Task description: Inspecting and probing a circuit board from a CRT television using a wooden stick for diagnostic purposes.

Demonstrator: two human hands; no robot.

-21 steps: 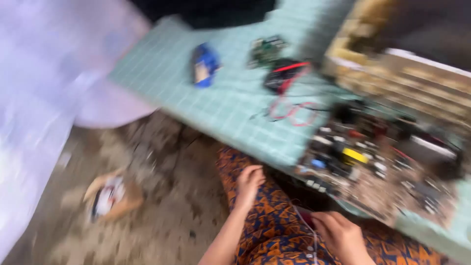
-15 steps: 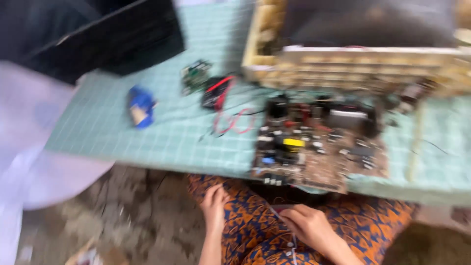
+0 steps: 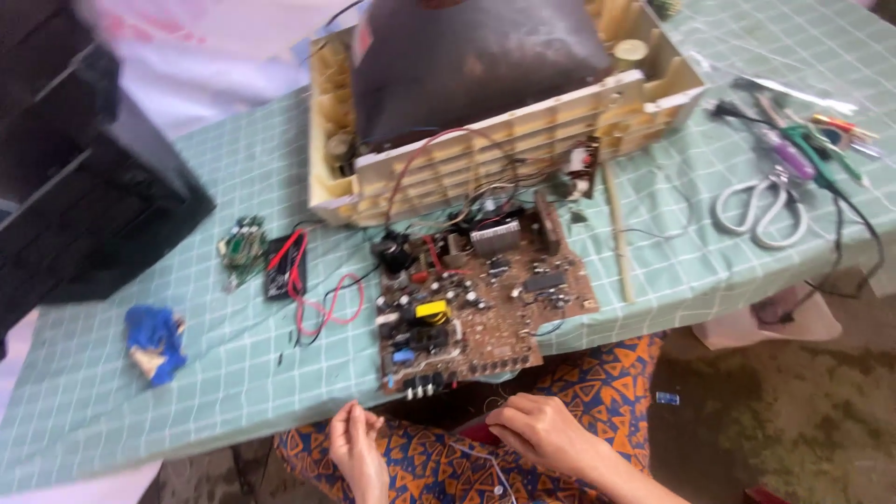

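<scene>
Two hands sit low at six o'clock, over our lap in its orange and blue patterned cloth, just below the edge of the surface [image 3: 112, 420]. Our right hand [image 3: 546, 431] curls its fingers inward and seems to pinch a thin wire that trails down toward the bottom edge; the grip looks narrow, though we cannot tell exactly what it closes on. Our left hand [image 3: 359, 448] stands edge-on with its fingers loosely together, and we cannot tell whether it holds anything.

Right above the hands, at the near edge of the surface, lies the brown circuit board [image 3: 481, 308], bare and tethered by wires to the opened cream casing [image 3: 523, 140] at twelve o'clock, where the dark tube sits. We judge the stripping-down done: casing open, board pulled out. Work on the board itself looks not yet begun, since neither hand touches it.

At nine o'clock lie a small green board [image 3: 243, 247], a red lead [image 3: 322, 303] and a blue rag [image 3: 154, 341]. Scissors [image 3: 761, 210] rest at two o'clock.
</scene>
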